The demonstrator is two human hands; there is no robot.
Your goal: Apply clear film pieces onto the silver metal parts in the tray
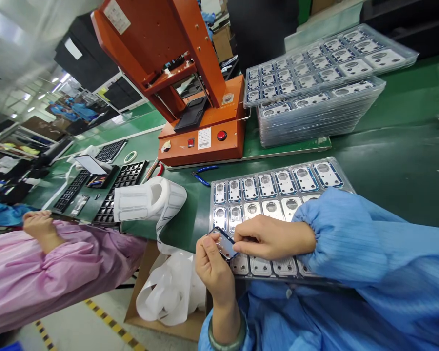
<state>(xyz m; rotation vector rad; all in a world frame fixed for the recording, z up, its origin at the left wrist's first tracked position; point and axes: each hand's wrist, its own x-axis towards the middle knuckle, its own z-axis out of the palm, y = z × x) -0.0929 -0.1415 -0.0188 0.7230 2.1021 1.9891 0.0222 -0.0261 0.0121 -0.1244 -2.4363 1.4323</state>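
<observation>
In my left hand (214, 265) I hold a small flat plate (225, 244) with a dark blue edge and a shiny face, tilted above the near left part of a tray. My right hand (269, 237) is closed, its fingertips pinched at the right edge of the same plate. Whether those fingertips also hold a thin film cannot be made out. Beneath both hands lies the clear plastic tray (346, 183), with rows of silver plates (266, 185), each with a round window and several dark holes. My right hand and sleeve hide part of the tray.
An orange press (205, 141) stands behind the tray. Stacked clear trays (314, 119) are at the back right. Blue pliers (204, 175) and a label roll (149, 197) lie left of the tray. Below is a box (179, 329) of white backing strip. A co-worker in pink (69, 263) sits left.
</observation>
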